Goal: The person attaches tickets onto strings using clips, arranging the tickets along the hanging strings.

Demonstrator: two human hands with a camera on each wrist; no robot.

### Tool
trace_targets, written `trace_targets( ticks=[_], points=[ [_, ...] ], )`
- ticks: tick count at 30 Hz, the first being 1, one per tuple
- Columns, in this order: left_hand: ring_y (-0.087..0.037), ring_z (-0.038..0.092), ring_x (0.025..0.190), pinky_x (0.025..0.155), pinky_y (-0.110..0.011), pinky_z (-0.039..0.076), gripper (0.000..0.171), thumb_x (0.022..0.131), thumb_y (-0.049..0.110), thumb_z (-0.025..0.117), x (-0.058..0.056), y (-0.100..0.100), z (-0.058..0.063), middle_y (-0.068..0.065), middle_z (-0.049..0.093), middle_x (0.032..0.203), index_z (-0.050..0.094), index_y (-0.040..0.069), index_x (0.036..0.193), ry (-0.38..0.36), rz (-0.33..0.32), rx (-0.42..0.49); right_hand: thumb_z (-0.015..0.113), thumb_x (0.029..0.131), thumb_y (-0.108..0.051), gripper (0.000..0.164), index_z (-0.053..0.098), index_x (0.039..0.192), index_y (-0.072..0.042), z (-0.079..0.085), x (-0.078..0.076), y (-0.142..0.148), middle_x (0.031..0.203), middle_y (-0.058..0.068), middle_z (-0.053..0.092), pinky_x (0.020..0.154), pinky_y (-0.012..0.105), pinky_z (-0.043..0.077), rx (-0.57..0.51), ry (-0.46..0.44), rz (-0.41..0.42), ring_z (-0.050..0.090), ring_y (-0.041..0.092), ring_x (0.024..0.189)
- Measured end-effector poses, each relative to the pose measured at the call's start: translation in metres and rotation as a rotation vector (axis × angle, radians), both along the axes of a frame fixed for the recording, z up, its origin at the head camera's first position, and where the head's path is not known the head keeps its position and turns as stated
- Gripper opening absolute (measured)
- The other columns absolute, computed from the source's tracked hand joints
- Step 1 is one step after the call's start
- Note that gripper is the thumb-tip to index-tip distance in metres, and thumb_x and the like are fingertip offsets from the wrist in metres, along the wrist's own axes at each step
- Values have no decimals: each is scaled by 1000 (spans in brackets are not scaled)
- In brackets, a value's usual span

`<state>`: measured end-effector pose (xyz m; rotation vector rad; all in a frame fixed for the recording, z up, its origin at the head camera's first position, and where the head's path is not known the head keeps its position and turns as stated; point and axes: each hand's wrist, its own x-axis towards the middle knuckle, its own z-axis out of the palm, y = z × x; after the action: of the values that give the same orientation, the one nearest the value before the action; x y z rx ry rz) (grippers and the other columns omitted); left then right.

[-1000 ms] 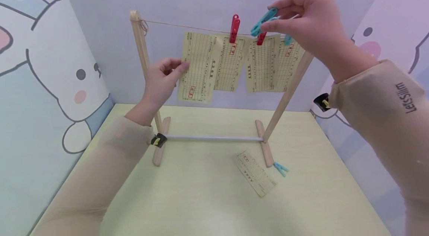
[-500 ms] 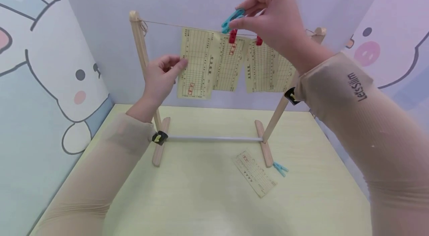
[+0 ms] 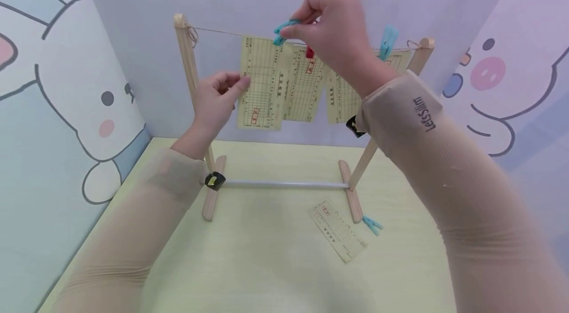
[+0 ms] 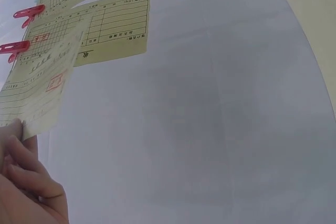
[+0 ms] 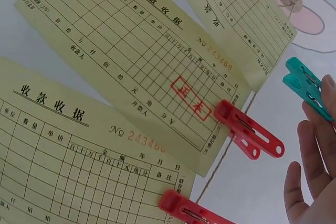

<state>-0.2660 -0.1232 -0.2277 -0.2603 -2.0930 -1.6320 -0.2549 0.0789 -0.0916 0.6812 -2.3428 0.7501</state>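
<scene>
My left hand (image 3: 215, 96) pinches the left edge of a pale yellow receipt slip (image 3: 261, 86), whose top edge is level with the string (image 3: 218, 32). A teal clothespin (image 3: 284, 31) is pinched in my right hand (image 3: 338, 26), close to that slip's top right corner. In the right wrist view, a small gap shows between this clothespin (image 5: 304, 85) and the paper. Right beside it, another receipt slip (image 3: 304, 91) hangs under a red clothespin (image 5: 249, 128), overlapped by the held one. My right hand and sleeve partly cover the slips further right.
Wooden posts (image 3: 186, 61) on feet carry the string, with a pale crossbar (image 3: 284, 184) low between them. At the right end, a light blue clothespin (image 3: 388, 42) grips another slip. One loose receipt slip (image 3: 339, 230) and a blue clothespin (image 3: 372, 224) lie on the table.
My right hand has carried the teal clothespin leftwards along the string to the held slip's top corner. The left hand has raised its slip slightly, up to the string.
</scene>
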Motion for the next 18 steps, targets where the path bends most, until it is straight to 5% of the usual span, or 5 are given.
trace_targets(
  ticks=[18],
  points=[
    [-12,54,76,58,-21,44,36,83,44,65,-2,-2,-2,2,64,91,68,16,105,-80,18,17,71,78,-34,26,70,88,-10,-10,-17,-24,88,-1,71,68,18,47,-65,-120,-17,63,7,72]
  ],
)
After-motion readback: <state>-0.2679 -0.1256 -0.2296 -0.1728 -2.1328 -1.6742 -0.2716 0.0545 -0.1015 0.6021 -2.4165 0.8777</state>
